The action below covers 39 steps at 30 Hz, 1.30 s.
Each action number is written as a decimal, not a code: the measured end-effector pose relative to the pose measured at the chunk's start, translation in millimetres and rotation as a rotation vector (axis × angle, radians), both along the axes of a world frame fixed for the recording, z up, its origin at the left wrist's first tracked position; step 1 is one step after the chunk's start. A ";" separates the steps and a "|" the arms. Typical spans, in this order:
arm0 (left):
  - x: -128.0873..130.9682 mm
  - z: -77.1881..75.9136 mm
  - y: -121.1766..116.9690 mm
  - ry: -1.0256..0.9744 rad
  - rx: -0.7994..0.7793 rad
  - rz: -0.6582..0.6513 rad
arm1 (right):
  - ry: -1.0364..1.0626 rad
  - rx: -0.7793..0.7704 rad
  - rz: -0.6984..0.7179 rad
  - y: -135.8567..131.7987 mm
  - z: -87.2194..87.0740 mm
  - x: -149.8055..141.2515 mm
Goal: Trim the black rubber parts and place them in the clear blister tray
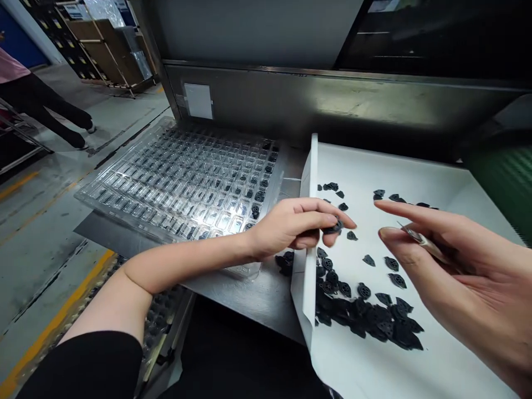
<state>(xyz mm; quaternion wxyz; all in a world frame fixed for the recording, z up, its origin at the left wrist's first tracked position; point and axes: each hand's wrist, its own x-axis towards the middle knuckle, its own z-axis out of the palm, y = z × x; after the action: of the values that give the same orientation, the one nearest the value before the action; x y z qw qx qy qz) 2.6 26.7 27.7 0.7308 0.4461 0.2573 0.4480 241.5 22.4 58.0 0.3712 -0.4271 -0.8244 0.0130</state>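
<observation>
Over the left wall of a white bin (353,368), my left hand (286,224) pinches a small round black plastic part (333,228) between thumb and fingers. My right hand (465,271) is above the bin's right side, its curled fingers wrapped round a slim craft knife (428,244) with a pointed metal tip. Its thumb and index finger are spread, with nothing between them. Below both hands lies a heap of similar black parts (369,318), with others scattered singly. To the left, a clear plastic blister tray (166,188) has black parts in pockets along its right side.
The trays rest on a metal bench (245,302) beneath a metal machine panel (266,97). A few black parts (285,262) lie between tray and bin. Green ribbed material (507,183) is at right. Another person (37,105) stands on the floor at far left.
</observation>
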 end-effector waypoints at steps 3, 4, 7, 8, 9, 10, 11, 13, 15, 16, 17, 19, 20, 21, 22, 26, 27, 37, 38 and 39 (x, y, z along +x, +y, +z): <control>-13.9 4.9 0.2 0.076 0.070 0.130 | 0.002 -0.037 -0.013 -5.9 7.4 -6.8; -21.6 6.0 0.4 0.094 0.113 0.194 | 0.005 -0.027 -0.012 -6.7 7.5 -7.7; -52.6 7.0 0.0 0.145 0.247 0.402 | 0.022 0.016 0.022 -7.6 4.2 -7.9; -64.6 6.6 -0.9 0.172 0.279 0.462 | 0.019 0.031 0.034 -8.1 3.1 -7.7; -76.7 5.8 -2.5 0.208 0.304 0.519 | 0.010 0.039 0.046 -8.8 2.5 -7.6; -88.7 4.5 -4.7 0.254 0.323 0.575 | -0.007 0.030 0.044 -9.7 2.4 -7.5; -100.0 2.8 -7.6 0.303 0.341 0.629 | -0.020 0.020 0.037 -10.7 2.8 -7.3; -119.7 -2.2 -15.3 0.402 0.381 0.729 | -0.038 -0.021 0.035 -12.8 3.8 -6.9; -134.1 -8.5 -24.1 0.532 0.413 0.789 | -0.048 -0.061 0.028 -14.2 4.0 -6.2; -139.1 -11.8 -28.3 0.610 0.422 0.801 | -0.047 -0.069 0.028 -14.5 3.4 -6.0; -142.8 -14.8 -32.0 0.693 0.427 0.801 | -0.045 -0.073 0.032 -14.7 2.5 -6.0; -147.2 -20.1 -37.0 0.837 0.424 0.767 | -0.039 -0.075 0.046 -14.8 0.2 -6.7; -148.2 -22.2 -37.9 0.882 0.415 0.740 | -0.043 -0.074 0.056 -14.9 -0.8 -7.4; -148.9 -24.1 -37.8 0.906 0.403 0.711 | -0.055 -0.074 0.066 -15.1 -1.4 -8.0; -149.2 -25.7 -36.8 0.914 0.390 0.682 | -0.064 -0.068 0.077 -15.3 -1.7 -8.7; -149.3 -30.1 -27.9 0.887 0.363 0.590 | -0.070 -0.021 0.129 -15.5 -1.1 -9.3; -148.9 -30.5 -25.6 0.897 0.368 0.575 | -0.067 -0.014 0.136 -15.1 -1.0 -8.8; -134.8 -30.8 -11.3 1.136 0.479 0.526 | -0.093 0.015 0.252 -8.3 -6.9 -4.9; -133.7 -31.1 -9.1 1.150 0.492 0.531 | -0.096 0.020 0.261 -8.0 -7.3 -5.0; -132.8 -31.4 -7.0 1.160 0.506 0.534 | -0.102 0.025 0.270 -7.8 -7.5 -4.9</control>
<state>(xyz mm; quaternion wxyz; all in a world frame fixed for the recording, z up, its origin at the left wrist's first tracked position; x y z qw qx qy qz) -130.3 19.8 -3.7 0.2126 0.6922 0.5955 0.3480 236.5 14.5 50.6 0.3288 -0.3079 -0.8923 0.0307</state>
